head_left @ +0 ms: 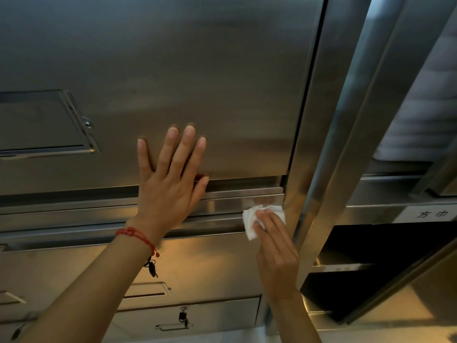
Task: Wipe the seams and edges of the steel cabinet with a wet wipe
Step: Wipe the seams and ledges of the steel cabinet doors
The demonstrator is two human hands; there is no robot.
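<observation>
Mid-wipe on the horizontal seam (222, 201) under the upper door (197, 82) of the steel cabinet (329, 120). Right hand (274, 246) presses the wet wipe (249, 219) with straight fingers onto the rail at the seam's right end — at about 5 o'clock in the head view, just beside the vertical post (309, 157). Wipe is bunched, partly under the fingertips. Left hand (170, 179) is spread flat on the door panel, at 9 o'clock of the wipe, thumb near the door's lower lip — looks like bracing. Red string bracelet (136, 235) on that wrist.

Next, my read: the corner where rail meets post needs a fingertip pushing the wipe into the groove, then up the vertical seam or left along the rail. Left hand may need to shift clear.
</observation>
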